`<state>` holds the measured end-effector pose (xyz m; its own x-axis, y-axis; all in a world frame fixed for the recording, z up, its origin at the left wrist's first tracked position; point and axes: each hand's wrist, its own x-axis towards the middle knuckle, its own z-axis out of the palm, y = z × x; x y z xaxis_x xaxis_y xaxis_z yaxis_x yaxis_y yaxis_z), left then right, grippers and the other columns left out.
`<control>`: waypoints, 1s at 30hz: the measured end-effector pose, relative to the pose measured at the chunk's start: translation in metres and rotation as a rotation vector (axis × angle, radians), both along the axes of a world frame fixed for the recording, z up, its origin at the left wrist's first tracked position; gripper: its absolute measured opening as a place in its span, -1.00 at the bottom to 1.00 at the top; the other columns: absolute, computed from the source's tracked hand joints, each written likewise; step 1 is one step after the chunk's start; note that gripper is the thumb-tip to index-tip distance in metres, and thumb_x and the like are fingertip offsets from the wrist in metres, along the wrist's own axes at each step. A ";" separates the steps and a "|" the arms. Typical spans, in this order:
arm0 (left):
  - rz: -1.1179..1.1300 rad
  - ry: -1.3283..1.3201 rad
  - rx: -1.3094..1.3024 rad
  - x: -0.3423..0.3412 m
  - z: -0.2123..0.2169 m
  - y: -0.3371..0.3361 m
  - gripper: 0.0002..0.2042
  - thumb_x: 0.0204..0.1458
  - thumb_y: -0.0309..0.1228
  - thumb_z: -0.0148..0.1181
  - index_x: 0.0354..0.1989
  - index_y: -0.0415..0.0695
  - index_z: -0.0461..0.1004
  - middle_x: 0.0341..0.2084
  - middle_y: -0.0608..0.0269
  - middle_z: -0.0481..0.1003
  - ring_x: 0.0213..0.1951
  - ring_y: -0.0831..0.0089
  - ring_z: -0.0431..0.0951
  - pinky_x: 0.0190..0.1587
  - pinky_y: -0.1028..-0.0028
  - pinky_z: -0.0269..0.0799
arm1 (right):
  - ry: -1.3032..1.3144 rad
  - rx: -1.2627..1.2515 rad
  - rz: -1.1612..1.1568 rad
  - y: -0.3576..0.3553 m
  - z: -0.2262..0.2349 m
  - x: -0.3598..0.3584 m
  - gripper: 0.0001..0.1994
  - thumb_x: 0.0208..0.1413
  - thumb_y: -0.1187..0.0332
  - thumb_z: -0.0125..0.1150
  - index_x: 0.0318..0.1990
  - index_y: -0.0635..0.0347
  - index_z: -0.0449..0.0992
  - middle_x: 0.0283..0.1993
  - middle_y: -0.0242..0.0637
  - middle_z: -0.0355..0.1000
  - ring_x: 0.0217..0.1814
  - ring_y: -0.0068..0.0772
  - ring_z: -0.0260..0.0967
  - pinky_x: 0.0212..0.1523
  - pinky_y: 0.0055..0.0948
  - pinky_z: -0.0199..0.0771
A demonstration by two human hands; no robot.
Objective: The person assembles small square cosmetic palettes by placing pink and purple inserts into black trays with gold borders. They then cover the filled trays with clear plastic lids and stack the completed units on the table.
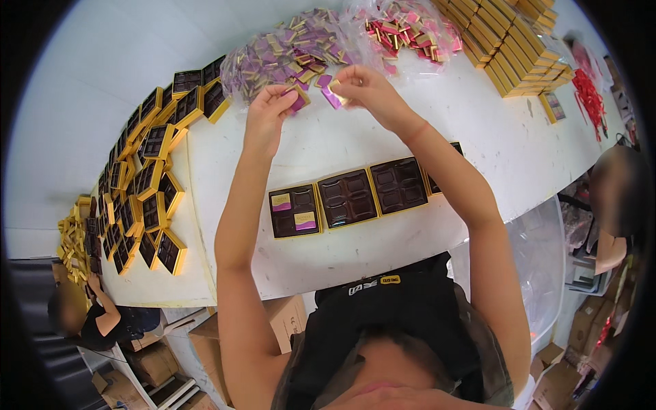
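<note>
Both my hands are raised over the far part of the white table (236, 188), in front of a clear bag (290, 51) of small purple-and-gold wrapped squares. My left hand (266, 113) pinches one purple-and-gold square (298, 100). Between the fingers of my right hand (369, 89) is another purple-and-gold wrapped piece (332, 94). Nearer to me runs a row of gold-edged boxes with dark brown compartment trays. In the leftmost box (306, 198) lie two wrapped squares, one upper left and one lower right. The middle box (346, 198) shows bare compartments; my right forearm partly covers the row's right end.
Many gold-edged boxes with dark trays (157, 140) are piled along the left. A bag of pink-and-gold pieces (410, 34) sits at the back, beside stacked gold boxes (516, 55). Red ribbons (589, 99) lie far right. Other people are at the left and right edges.
</note>
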<state>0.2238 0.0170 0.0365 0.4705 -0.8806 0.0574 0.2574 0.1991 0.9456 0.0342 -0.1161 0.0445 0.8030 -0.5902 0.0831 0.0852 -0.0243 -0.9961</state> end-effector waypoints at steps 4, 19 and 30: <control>-0.031 -0.186 0.253 -0.031 0.016 0.049 -0.87 0.12 -0.51 0.24 -0.19 -0.16 0.43 -0.30 0.29 0.56 -0.28 0.57 0.55 -0.32 0.57 0.50 | 0.136 0.033 0.062 0.066 0.019 -0.059 -0.81 0.20 0.34 0.24 -0.12 0.23 0.47 -0.33 -0.45 0.48 -0.40 -0.80 0.34 -0.55 -0.75 0.21; -0.239 -0.793 0.190 -0.072 -0.029 0.121 -0.83 -0.08 -0.76 0.13 -0.39 -0.23 0.55 -0.11 0.13 0.48 -0.22 0.47 0.56 -0.18 0.51 0.48 | 0.211 -0.766 0.026 0.129 -0.048 -0.108 -0.81 -0.04 0.54 0.30 -0.24 0.09 0.63 -0.27 -0.31 0.46 -0.25 -0.31 0.41 -0.35 -0.37 0.45; -0.072 -0.509 0.256 -0.082 -0.043 0.117 -0.90 0.13 -0.65 0.14 -0.21 -0.28 0.51 -0.23 0.28 0.41 -0.26 0.61 0.50 -0.21 0.58 0.44 | 0.207 -1.040 -0.034 0.137 -0.050 -0.111 -0.92 -0.09 0.46 0.35 -0.38 0.13 0.62 -0.36 -0.39 0.36 -0.30 -0.37 0.31 -0.31 -0.42 0.34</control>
<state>0.1421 0.1339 -0.0063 0.3774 -0.9251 0.0414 -0.2388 -0.0541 0.9696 -0.0764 0.0210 -0.0055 0.8436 -0.3298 0.4237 -0.1006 -0.8723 -0.4786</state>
